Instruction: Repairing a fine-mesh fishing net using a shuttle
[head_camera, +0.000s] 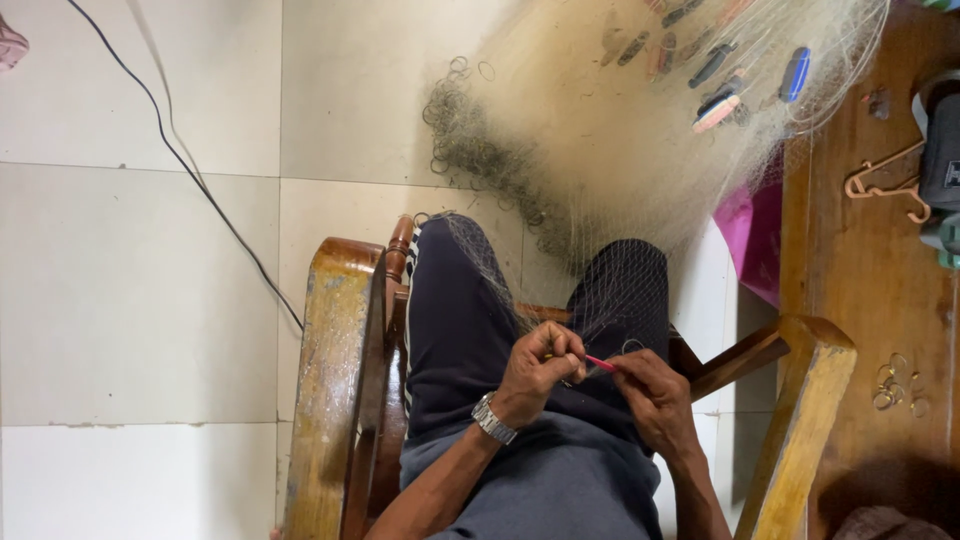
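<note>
I sit in a wooden chair with a fine, pale fishing net (610, 150) draped over my knees and spreading out across the floor. My left hand (535, 375), a metal watch on its wrist, is curled shut on net mesh over my lap. My right hand (650, 400) is just to its right, fingertips pinching the end of a small pink netting needle (600, 362). The needle spans the gap between the two hands. A small metal ring (632, 346) on the net lies right by my right fingers.
Wooden armrests (335, 380) (800, 420) flank my lap. A black cable (190, 170) runs over the tiled floor at left. A row of dark rings (480, 150) and coloured floats (720, 100) hang in the net. A wooden table (870, 300) at right holds a hanger (885, 180) and loose rings (895, 385). A pink bag (755, 235) sits beside it.
</note>
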